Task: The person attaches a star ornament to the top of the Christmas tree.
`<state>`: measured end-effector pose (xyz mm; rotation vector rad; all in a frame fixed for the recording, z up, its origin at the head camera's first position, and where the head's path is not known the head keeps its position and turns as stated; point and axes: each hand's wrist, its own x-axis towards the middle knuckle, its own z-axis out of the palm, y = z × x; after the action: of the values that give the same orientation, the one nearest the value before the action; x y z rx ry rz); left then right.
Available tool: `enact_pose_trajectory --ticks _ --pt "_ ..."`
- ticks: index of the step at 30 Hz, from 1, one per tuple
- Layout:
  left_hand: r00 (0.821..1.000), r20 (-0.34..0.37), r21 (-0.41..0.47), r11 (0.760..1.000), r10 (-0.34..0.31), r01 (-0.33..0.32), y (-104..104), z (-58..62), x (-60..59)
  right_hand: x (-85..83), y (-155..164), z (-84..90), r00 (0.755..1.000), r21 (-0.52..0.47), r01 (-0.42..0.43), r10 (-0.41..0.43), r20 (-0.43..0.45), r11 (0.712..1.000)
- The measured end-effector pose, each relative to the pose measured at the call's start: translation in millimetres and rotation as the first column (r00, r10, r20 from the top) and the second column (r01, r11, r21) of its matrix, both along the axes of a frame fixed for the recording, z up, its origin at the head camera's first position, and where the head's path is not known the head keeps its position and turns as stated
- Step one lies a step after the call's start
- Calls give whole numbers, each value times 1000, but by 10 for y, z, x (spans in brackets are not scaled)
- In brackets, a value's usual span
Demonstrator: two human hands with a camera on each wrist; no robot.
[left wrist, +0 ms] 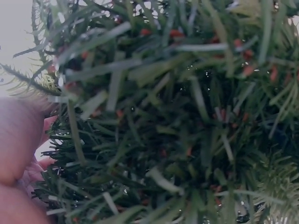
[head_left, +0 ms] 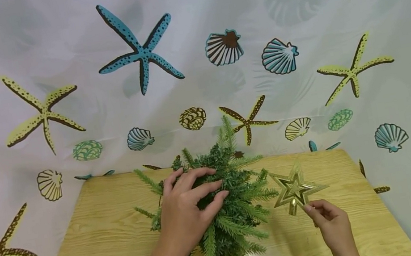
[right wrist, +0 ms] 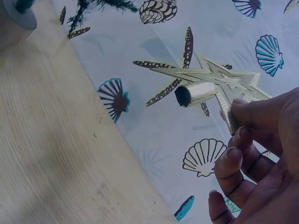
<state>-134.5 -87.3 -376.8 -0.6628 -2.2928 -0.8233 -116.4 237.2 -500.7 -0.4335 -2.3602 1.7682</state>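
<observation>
A small artificial Christmas tree (head_left: 240, 212) with bushy green branches is on the wooden table. My left hand (head_left: 186, 206) holds it from the left, fingers spread and curved into the foliage. Close green needles (left wrist: 163, 116) fill most of the left wrist view, where only part of the hand shows at the left edge. To the right of the tree, my right hand (head_left: 331, 220) pinches one point of a gold star tree topper (head_left: 296, 187) between thumb and fingers. The topper's short hollow tube (right wrist: 198, 93) faces left in the right wrist view. Its star is apart from the branches.
The pale wood table (head_left: 111, 225) runs under both hands. Behind it and at its sides hangs a white cloth (head_left: 199, 88) printed with starfish and shells. A round pale base (right wrist: 18, 30) shows at the right wrist view's upper left corner.
</observation>
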Motion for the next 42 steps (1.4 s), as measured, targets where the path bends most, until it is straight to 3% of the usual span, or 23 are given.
enact_pose_trajectory --ticks 6,15,26,34,42 --pt "1000 19 -17 1000 12 -11 -6 -1 20 -15 -43 89 994 -26 35 -37 -98 999" --pt "1000 0 -1 1000 13 -13 -11 -27 32 -64 -101 387 951 -12 29 -32 -309 999" --pt "1000 -10 4 1000 9 -9 -22 -36 51 -107 -177 728 908 5 -11 12 -418 1000" --pt "1000 -15 0 1000 8 -8 -28 -34 50 -164 -262 1004 831 20 -78 76 -550 997" --pt "1000 -19 1 1000 8 -8 -33 -37 43 -209 -324 1156 816 -3 -114 92 -570 993"
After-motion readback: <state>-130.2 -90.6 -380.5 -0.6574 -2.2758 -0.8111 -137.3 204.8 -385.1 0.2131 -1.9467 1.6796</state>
